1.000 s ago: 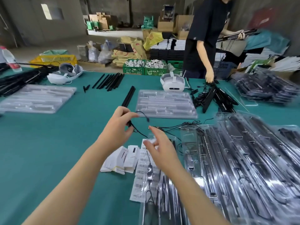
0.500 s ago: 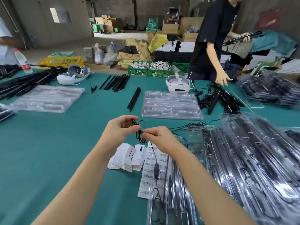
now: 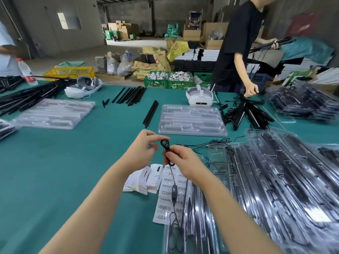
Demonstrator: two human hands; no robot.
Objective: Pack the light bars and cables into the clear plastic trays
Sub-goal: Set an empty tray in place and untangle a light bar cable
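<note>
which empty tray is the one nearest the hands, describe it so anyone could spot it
On the green table, look just beyond the two hands, in front of the white headset. The clear plastic tray lies there flat and empty, with two black bars at its left edge.

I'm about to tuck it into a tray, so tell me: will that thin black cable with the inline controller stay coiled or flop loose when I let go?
The cable looks floppy: below the right hand it hangs slack to the inline controller. The small coil the left hand steadies would probably spring open if released. The controller likely tugs it downward.
</note>
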